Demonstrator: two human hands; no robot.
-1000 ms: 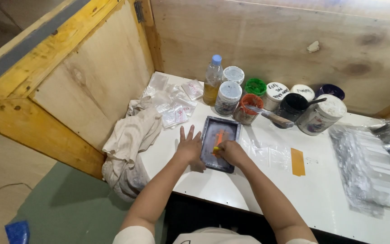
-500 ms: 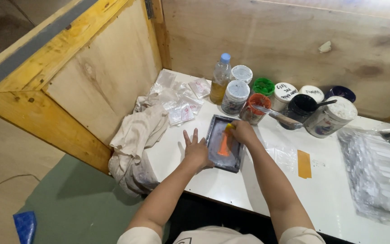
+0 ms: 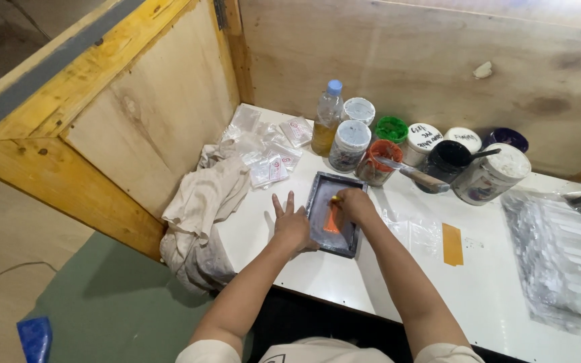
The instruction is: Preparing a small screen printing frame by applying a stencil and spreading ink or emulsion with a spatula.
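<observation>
Two hands on desk — left hand spread flat beside small grey rectangular framed screen; right hand pinches orange squeegee on it, frame's long axis running away from person.

1. One small dark screen frame lies on the table.
2. One orange squeegee.
3. One plastic bottle with a blue cap.
4. About eight paint tubs, some lidded, some open.
5. One crumpled cloth.
6. One yellow tape strip.
7. Two hands: left, right.
</observation>
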